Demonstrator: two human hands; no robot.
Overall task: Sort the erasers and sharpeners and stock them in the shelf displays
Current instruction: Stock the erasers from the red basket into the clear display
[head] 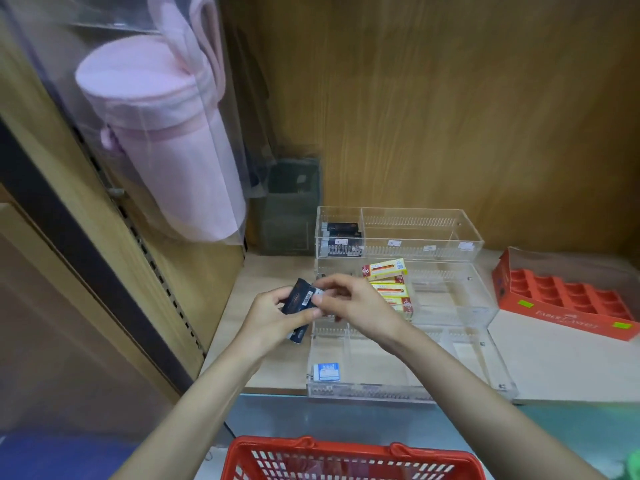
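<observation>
1. The tiered acrylic display [467, 233] stood on the shelf [561, 368], with a red basket [346, 459] at 6 o'clock.
2. The left hand [266, 317] had its fingers [304, 315] curled round a stack of dark erasers [299, 299]. It held them above the shelf at the display's 9 o'clock edge, long axis roughly 12 to 6.
3. The right hand [360, 303] pinched the stack's upper end with its fingers [329, 284].
4. Matching dark packs [341, 232] lay in the top tier's left compartment, at 1 o'clock from the fingers. The right hand was judged the nearer.
</observation>
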